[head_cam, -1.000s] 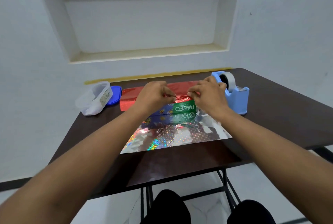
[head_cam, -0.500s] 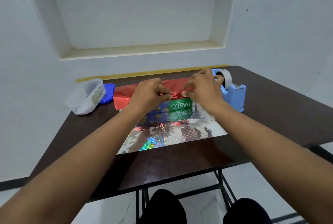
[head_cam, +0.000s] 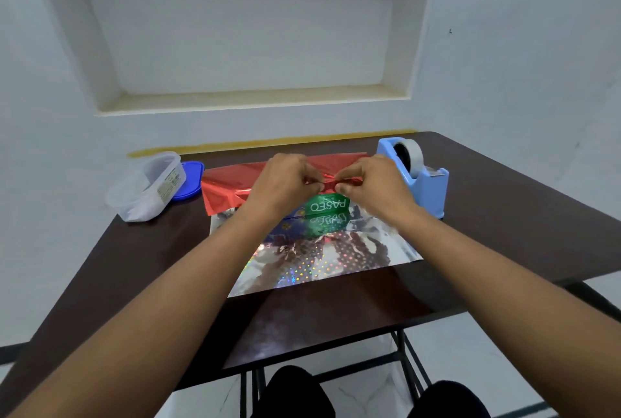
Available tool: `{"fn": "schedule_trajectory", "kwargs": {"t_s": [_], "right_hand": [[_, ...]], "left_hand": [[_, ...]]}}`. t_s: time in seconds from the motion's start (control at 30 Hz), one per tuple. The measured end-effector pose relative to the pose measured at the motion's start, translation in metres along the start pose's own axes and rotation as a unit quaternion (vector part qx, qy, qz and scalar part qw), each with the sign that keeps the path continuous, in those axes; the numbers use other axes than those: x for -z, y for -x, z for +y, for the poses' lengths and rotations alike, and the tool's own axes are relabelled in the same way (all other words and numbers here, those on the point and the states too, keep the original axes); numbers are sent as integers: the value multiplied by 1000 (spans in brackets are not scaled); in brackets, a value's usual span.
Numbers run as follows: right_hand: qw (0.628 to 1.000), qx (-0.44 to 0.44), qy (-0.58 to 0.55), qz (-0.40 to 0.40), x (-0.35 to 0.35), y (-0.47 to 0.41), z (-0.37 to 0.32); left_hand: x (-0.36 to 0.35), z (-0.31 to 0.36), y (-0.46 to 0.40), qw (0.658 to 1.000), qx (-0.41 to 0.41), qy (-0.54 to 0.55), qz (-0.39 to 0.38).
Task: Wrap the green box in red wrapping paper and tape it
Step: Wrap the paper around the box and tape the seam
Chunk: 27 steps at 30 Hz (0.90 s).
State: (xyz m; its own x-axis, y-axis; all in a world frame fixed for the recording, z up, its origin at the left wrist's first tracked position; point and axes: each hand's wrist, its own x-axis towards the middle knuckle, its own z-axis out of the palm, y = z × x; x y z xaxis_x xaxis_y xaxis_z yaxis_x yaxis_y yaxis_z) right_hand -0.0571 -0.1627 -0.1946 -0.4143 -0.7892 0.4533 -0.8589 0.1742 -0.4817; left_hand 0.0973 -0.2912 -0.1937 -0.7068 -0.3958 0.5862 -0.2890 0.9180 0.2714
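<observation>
The green box (head_cam: 327, 205), printed PASEO, lies mid-table on the wrapping paper's shiny silver inner side (head_cam: 322, 263). The paper's red outer face (head_cam: 228, 185) is folded over the box's far side. My left hand (head_cam: 285, 182) and my right hand (head_cam: 373, 185) are close together above the box, each pinching the red paper's edge between thumb and fingers. The hands hide most of the box top. A blue tape dispenser (head_cam: 416, 179) with a tape roll stands just right of my right hand.
A clear plastic container (head_cam: 148, 187) sits at the table's back left, its blue lid (head_cam: 190, 179) beside it. The dark table (head_cam: 504, 216) backs onto a white wall with a recessed niche. My knees show under the near edge.
Both hands stay pinching the red paper edge over the box, drawing slightly closer together. The camera view shifted a little; the box and dispenser have not moved.
</observation>
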Motion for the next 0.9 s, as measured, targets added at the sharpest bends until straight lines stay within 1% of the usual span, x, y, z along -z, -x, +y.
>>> {"fn": "schedule_trajectory", "kwargs": {"t_s": [0.03, 0.07, 0.1, 0.13, 0.17, 0.23, 0.3, 0.33, 0.37, 0.47, 0.63, 0.67, 0.7, 0.73, 0.8, 0.9], "right_hand": [[999, -10, -29, 8, 7, 4, -1], [999, -17, -31, 41, 15, 7, -1], [996, -21, 3, 86, 24, 9, 2], [990, -28, 66, 121, 35, 11, 7], [982, -48, 130, 131, 45, 11, 12], [959, -144, 231, 83, 61, 9, 27], [938, -242, 247, 12, 68, 7, 41], [936, -273, 222, -14, 69, 7, 46], [938, -288, 191, -23, 69, 5, 50], [945, -301, 125, -3, 68, -3, 59], [946, -314, 82, 3, 61, -8, 56], [945, -324, 54, -2, 62, -9, 56], [940, -342, 2, -5, 65, -11, 56], [928, -365, -68, -6, 69, -13, 57], [887, -414, -204, -32, 79, -18, 58], [833, -460, -290, -100, 92, -23, 59]], "left_hand": [[-1, -2, 0, 1000, -5, -3, 8], [-2, -3, 1, 1000, -8, -5, 14], [-3, -3, 2, 1000, -11, -5, 20], [-4, -3, 2, 1000, -14, -3, 25], [-4, -3, 3, 999, -17, -1, 29], [-6, -5, 3, 999, -16, 6, 32], [-6, -7, 4, 999, -11, 12, 31], [-6, -9, 4, 999, -11, 13, 31], [-7, -10, 5, 999, -10, 13, 31], [-9, -12, 6, 999, -9, 20, 33], [-11, -15, 7, 999, -2, 32, 27], [-11, -16, 7, 999, -2, 33, 28], [-12, -16, 7, 999, -1, 32, 29], [-12, -17, 8, 999, -3, 32, 30], [-13, -17, 8, 999, -6, 34, 33], [-14, -17, 9, 999, -9, 31, 37]]}}
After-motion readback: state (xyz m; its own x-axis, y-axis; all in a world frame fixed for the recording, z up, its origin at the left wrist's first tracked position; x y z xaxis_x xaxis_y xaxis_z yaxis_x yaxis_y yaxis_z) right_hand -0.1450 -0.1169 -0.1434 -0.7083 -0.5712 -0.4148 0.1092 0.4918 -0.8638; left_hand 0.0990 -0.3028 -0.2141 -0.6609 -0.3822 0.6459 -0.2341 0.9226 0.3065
